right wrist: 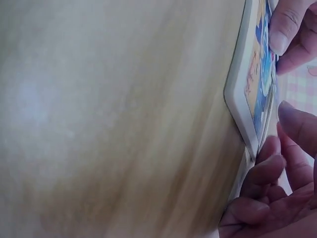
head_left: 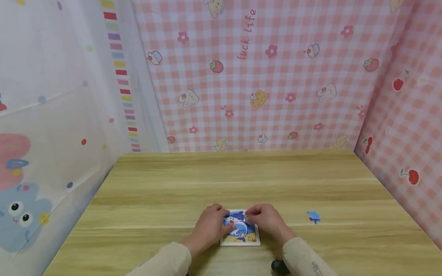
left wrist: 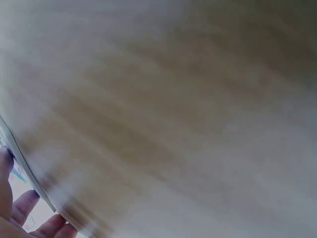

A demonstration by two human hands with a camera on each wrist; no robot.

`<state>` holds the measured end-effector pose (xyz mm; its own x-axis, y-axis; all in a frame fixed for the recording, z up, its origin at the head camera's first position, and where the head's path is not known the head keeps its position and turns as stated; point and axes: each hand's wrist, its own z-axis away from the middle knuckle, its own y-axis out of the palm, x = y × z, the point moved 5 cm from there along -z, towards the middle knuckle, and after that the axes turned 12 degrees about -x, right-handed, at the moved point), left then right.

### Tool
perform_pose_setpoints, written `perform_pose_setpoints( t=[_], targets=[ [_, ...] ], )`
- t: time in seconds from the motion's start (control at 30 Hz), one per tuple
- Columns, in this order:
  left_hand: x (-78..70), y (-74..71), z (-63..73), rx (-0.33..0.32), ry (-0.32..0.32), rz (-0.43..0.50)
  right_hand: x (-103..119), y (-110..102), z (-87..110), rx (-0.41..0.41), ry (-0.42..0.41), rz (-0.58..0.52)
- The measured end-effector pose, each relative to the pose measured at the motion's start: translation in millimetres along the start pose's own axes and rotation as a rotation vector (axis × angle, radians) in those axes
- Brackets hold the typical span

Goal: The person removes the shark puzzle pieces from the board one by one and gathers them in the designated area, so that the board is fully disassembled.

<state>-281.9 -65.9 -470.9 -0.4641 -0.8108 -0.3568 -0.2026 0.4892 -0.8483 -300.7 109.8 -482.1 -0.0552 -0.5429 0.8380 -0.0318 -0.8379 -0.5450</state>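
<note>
A small picture jigsaw puzzle (head_left: 240, 238) in a white frame lies near the table's front middle, showing blue, white and yellow shapes. My left hand (head_left: 211, 225) holds it at the left side, thumb on the picture and fingers along the upper left edge. Over its upper right corner, the fingertips and thumb of my right hand (head_left: 267, 221) come together in a pinch on a puzzle piece, mostly hidden by the fingers. In the right wrist view the right hand (right wrist: 277, 183) is beside the frame's corner. A loose blue puzzle piece (head_left: 314, 217) lies to the right.
The wood-grain table (head_left: 170, 180) reaches back to a pink checked cloth (head_left: 278, 78). A white patterned cloth (head_left: 70, 123) hangs on the left, another pink checked one (head_left: 429, 140) on the right. A black object (head_left: 279, 268) shows beside the right sleeve.
</note>
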Motion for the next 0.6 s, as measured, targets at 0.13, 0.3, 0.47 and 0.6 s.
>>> perform_pose_setpoints(
  t=[0.13,0.3,0.47,0.6],
  targets=[
    [1.6,1.6,0.6,0.011,-0.008,-0.004,1.2,-1.2,-0.4,-0.003,0.013,-0.040],
    [3.3,3.9,0.6,0.023,-0.018,-0.013,-0.7,-1.5,-1.9,0.004,0.029,-0.019],
    [3.9,3.9,-0.8,0.027,-0.025,-0.013,-0.4,-0.8,-1.1,0.025,0.024,0.028],
    [4.0,3.1,-0.4,0.032,-0.027,-0.017,1.7,0.3,-0.7,0.042,0.015,0.022]
  ],
)
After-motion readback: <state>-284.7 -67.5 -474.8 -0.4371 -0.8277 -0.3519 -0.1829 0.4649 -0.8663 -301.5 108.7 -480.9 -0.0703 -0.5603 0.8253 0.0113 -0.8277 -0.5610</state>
